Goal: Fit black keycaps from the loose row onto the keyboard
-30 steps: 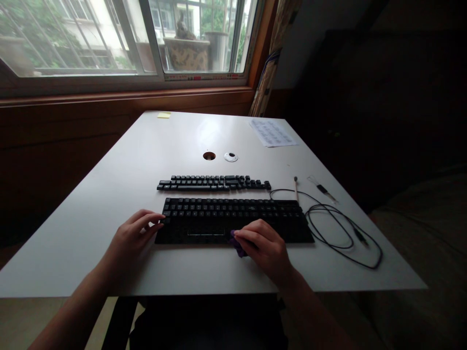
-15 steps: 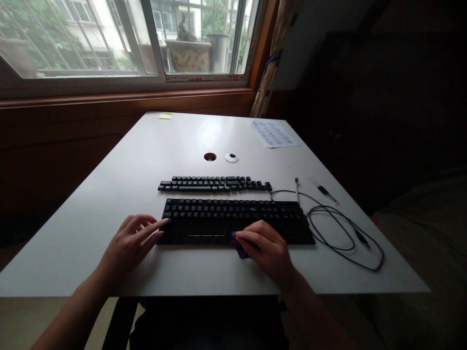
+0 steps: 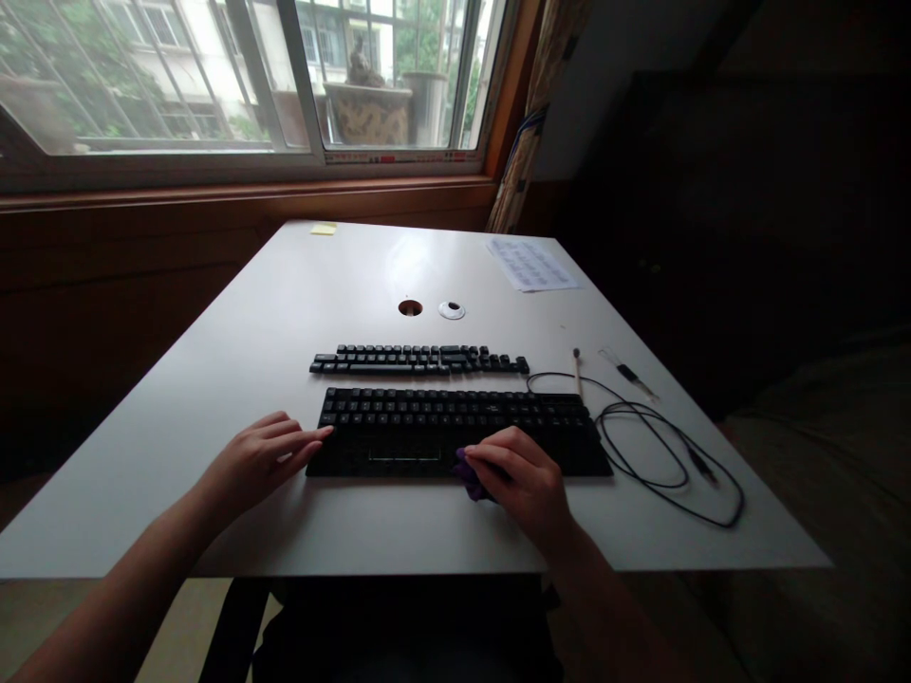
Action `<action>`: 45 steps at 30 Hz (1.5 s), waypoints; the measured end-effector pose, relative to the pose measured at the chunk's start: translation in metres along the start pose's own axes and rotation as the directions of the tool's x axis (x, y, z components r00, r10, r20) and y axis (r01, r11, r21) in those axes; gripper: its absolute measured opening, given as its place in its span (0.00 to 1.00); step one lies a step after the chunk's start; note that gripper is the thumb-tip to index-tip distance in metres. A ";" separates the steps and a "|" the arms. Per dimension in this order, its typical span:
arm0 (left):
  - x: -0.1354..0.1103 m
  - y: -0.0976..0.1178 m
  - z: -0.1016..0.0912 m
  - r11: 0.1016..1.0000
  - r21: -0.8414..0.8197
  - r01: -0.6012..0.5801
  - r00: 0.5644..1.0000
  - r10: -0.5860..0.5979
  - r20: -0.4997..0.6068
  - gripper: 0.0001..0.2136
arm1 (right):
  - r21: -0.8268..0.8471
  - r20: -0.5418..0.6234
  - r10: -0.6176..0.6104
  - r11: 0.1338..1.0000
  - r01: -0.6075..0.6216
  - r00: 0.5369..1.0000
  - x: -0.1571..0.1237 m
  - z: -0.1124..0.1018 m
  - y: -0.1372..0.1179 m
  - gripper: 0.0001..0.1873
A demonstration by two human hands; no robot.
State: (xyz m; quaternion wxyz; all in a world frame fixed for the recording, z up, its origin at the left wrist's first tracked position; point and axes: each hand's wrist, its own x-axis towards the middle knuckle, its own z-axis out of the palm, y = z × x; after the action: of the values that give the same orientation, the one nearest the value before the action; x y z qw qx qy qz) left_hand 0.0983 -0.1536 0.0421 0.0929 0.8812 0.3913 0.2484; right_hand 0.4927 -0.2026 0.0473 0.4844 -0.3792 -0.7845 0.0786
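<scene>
Your left hand (image 3: 260, 462): forefinger on left end of keyboard (image 3: 427, 433), thumb just apart, narrow gap. Yellow note (image 3: 324, 229) on far edge of white counter (image 3: 171, 379). Planter (image 3: 370, 116) outside window (image 3: 206, 76), dark shape in it, unclear. Loose keycaps (image 3: 399, 359) lined up just beyond keyboard. Keyboard in front of you: caps on upper rows, dark base showing below; legends too small to read. Your right hand (image 3: 516, 474) pinches purple cloth (image 3: 473, 479) at keyboard's near side. Printed sheet (image 3: 533, 266) far right, text blurred. Cable (image 3: 669, 479) looped right of keyboard.

Head-worn view, angled forward and down, over table (image 3: 384, 526), toward window (image 3: 299, 81)
</scene>
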 end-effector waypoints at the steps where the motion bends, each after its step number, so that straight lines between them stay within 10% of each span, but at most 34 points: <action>1: 0.000 0.000 0.000 1.000 -0.005 -0.002 1.000 0.002 0.001 0.13 | 0.003 0.000 0.004 1.000 -0.004 1.000 0.000 0.000 0.000 0.12; 33: -0.010 0.001 0.005 0.991 0.105 -0.083 0.990 0.094 -0.101 0.15 | -0.002 -0.090 0.074 0.997 -0.075 0.993 0.002 -0.005 0.001 0.09; 45: -0.014 -0.004 0.010 0.991 0.114 -0.065 0.995 0.073 -0.065 0.15 | -0.634 -0.289 0.049 0.738 -0.229 0.956 0.001 -0.118 0.081 0.08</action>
State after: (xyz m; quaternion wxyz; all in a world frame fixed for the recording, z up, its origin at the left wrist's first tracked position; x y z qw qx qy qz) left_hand 0.0933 -0.1605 0.0267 0.0214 0.8889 0.3770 0.2594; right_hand 0.6313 -0.1740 0.0697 0.4072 -0.5907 -0.6621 -0.2168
